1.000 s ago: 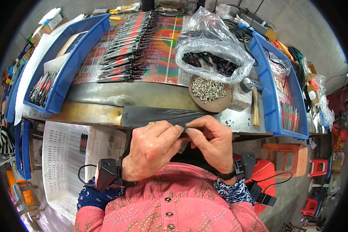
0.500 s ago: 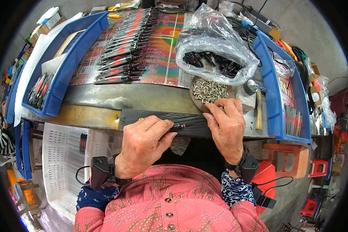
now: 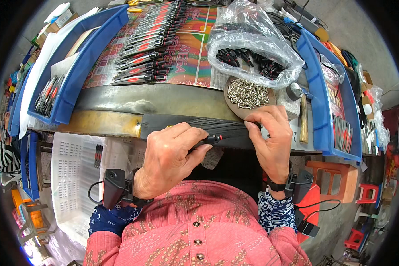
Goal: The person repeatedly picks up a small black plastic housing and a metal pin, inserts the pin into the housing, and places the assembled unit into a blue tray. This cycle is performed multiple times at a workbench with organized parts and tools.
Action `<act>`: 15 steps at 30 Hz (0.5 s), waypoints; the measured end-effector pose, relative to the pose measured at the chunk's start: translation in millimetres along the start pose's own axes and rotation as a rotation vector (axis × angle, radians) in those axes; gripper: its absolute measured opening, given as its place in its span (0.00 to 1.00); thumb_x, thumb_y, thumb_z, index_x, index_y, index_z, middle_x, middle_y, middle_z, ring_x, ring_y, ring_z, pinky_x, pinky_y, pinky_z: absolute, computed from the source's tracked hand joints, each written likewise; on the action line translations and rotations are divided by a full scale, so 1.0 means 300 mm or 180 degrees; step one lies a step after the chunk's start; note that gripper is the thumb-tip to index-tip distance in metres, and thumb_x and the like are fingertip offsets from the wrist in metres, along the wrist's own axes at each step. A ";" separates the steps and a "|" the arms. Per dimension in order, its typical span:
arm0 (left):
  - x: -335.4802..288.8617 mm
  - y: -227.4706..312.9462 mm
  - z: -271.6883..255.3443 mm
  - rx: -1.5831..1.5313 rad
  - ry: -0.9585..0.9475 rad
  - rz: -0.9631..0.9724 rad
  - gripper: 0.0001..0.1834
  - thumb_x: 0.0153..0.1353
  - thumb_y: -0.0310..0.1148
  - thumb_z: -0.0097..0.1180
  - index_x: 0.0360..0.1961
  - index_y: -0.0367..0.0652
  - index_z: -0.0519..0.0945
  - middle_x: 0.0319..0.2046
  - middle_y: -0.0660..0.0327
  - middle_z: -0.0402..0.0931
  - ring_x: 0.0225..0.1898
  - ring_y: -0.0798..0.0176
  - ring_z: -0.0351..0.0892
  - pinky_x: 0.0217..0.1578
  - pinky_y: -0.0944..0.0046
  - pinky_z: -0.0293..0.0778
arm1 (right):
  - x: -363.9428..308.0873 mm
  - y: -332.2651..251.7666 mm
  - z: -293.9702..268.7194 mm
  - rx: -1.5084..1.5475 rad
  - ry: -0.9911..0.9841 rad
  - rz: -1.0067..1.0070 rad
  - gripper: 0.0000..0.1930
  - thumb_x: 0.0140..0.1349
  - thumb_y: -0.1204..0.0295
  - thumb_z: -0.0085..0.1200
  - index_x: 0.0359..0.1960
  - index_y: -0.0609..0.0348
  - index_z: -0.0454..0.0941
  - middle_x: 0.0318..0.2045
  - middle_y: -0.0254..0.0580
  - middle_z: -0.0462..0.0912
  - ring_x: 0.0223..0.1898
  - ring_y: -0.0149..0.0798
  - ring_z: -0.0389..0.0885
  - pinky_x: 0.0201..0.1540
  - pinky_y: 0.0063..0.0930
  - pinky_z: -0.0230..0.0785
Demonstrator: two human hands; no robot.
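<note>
My left hand (image 3: pixel 175 146) pinches a small black handle-like piece with a red tip (image 3: pixel 213 139) between thumb and fingers, just over the dark, scored block (image 3: pixel 235 141) at the bench's front edge. Most of that piece is hidden by the fingers. To its right, my right hand (image 3: pixel 271 135) is at the near rim of a round brown dish (image 3: pixel 233 106). Heaped in this dish are many small silvery rivets (image 3: pixel 248 93). Thumb and forefinger of the right hand come together at the rim; anything between them is too small to make out.
Behind the dish lies an open clear bag (image 3: pixel 257 48) of black-and-red parts. A hammer (image 3: pixel 303 115) rests right of it. Slim red-and-black tools (image 3: pixel 146 53) lie in a row on printed sheeting. Blue bins (image 3: pixel 73 95) (image 3: pixel 317 95) flank the bench; a white crate (image 3: pixel 73 177) stands below.
My right hand has drawn slightly rightward, and my left hand has moved a little right with the black piece. The whole view has shifted slightly.
</note>
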State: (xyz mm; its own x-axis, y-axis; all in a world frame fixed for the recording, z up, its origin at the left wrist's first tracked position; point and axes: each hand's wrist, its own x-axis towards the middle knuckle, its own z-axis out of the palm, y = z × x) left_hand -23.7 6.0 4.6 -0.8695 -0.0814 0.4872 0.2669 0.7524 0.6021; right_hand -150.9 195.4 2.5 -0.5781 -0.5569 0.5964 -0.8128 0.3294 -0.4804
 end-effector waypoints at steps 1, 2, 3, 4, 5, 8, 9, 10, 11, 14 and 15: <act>-0.001 0.003 -0.002 -0.0029 -0.0016 -0.0016 0.11 0.48 0.26 0.68 0.32 0.39 0.80 0.24 0.55 0.75 0.25 0.50 0.77 0.25 0.57 0.73 | -0.007 -0.015 -0.004 0.0121 0.0042 0.0083 0.07 0.49 0.83 0.60 0.31 0.61 0.80 0.30 0.42 0.79 0.36 0.45 0.75 0.39 0.34 0.68; -0.003 0.007 -0.003 -0.0056 -0.0038 -0.0040 0.11 0.48 0.26 0.68 0.32 0.39 0.80 0.23 0.55 0.75 0.24 0.50 0.77 0.25 0.57 0.73 | -0.016 -0.033 -0.006 0.0244 0.0087 0.0168 0.07 0.50 0.83 0.61 0.31 0.61 0.80 0.30 0.42 0.80 0.36 0.45 0.76 0.38 0.33 0.68; -0.006 0.012 -0.003 -0.0097 -0.0041 -0.0051 0.11 0.47 0.26 0.68 0.32 0.39 0.80 0.23 0.55 0.75 0.24 0.50 0.77 0.25 0.57 0.73 | -0.026 -0.051 -0.008 0.0490 0.0093 0.0257 0.07 0.50 0.83 0.61 0.31 0.61 0.80 0.30 0.41 0.80 0.35 0.44 0.76 0.38 0.32 0.68; -0.007 0.017 -0.002 -0.0135 -0.0046 -0.0063 0.11 0.47 0.26 0.68 0.32 0.39 0.80 0.23 0.55 0.75 0.24 0.50 0.77 0.25 0.57 0.72 | -0.036 -0.070 -0.007 0.0736 0.0107 0.0343 0.07 0.50 0.82 0.61 0.31 0.61 0.80 0.30 0.41 0.81 0.35 0.43 0.76 0.38 0.31 0.68; -0.008 0.021 -0.002 -0.0191 -0.0064 -0.0100 0.11 0.47 0.26 0.68 0.32 0.39 0.80 0.23 0.54 0.75 0.24 0.50 0.77 0.25 0.57 0.72 | -0.044 -0.085 -0.004 0.0971 0.0103 0.0440 0.07 0.50 0.82 0.62 0.31 0.62 0.80 0.30 0.40 0.81 0.35 0.42 0.77 0.38 0.30 0.68; -0.012 0.031 -0.005 -0.0183 -0.0129 -0.0108 0.11 0.47 0.27 0.68 0.31 0.39 0.79 0.23 0.54 0.75 0.24 0.50 0.77 0.25 0.57 0.72 | -0.056 -0.109 0.018 0.1229 0.0263 0.0217 0.07 0.51 0.82 0.62 0.31 0.62 0.79 0.30 0.40 0.81 0.34 0.41 0.77 0.40 0.30 0.68; -0.013 0.034 -0.006 -0.0177 -0.0121 -0.0080 0.10 0.47 0.27 0.68 0.31 0.39 0.79 0.23 0.54 0.75 0.24 0.50 0.77 0.25 0.57 0.72 | -0.055 -0.107 0.023 0.1184 0.0259 -0.0002 0.06 0.51 0.82 0.62 0.31 0.62 0.79 0.31 0.39 0.81 0.36 0.40 0.77 0.42 0.31 0.68; -0.014 0.035 -0.007 -0.0184 -0.0123 -0.0076 0.10 0.47 0.27 0.68 0.31 0.39 0.79 0.23 0.54 0.75 0.24 0.50 0.77 0.25 0.57 0.72 | -0.060 -0.111 0.030 0.1300 0.0254 0.0041 0.06 0.51 0.82 0.62 0.31 0.62 0.79 0.31 0.39 0.81 0.37 0.41 0.76 0.43 0.32 0.68; -0.016 0.038 -0.007 -0.0189 -0.0136 -0.0084 0.10 0.47 0.27 0.67 0.31 0.39 0.79 0.23 0.54 0.75 0.24 0.50 0.77 0.25 0.57 0.72 | -0.067 -0.116 0.039 0.1405 0.0251 0.0101 0.06 0.51 0.82 0.62 0.31 0.61 0.79 0.32 0.39 0.81 0.38 0.41 0.76 0.44 0.32 0.68; -0.023 0.044 -0.008 -0.0182 -0.0120 -0.0073 0.10 0.47 0.27 0.67 0.30 0.39 0.79 0.23 0.54 0.75 0.25 0.49 0.77 0.25 0.56 0.73 | -0.084 -0.127 0.058 0.1635 0.0217 0.0256 0.06 0.52 0.81 0.62 0.32 0.61 0.79 0.34 0.39 0.81 0.40 0.41 0.76 0.44 0.32 0.68; -0.025 0.046 -0.007 -0.0200 -0.0101 -0.0057 0.10 0.47 0.27 0.67 0.31 0.39 0.79 0.23 0.54 0.75 0.25 0.49 0.77 0.25 0.56 0.73 | -0.088 -0.129 0.063 0.1671 0.0216 0.0271 0.06 0.52 0.81 0.62 0.32 0.61 0.79 0.34 0.39 0.81 0.40 0.41 0.76 0.44 0.32 0.68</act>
State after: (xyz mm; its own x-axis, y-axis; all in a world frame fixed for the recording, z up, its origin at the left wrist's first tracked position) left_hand -12.8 15.5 10.5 -0.8869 -0.0730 0.4562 0.2758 0.7085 0.6495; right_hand -102.8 182.8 -6.8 -0.6579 -0.4885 0.5733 -0.6281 -0.0642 -0.7755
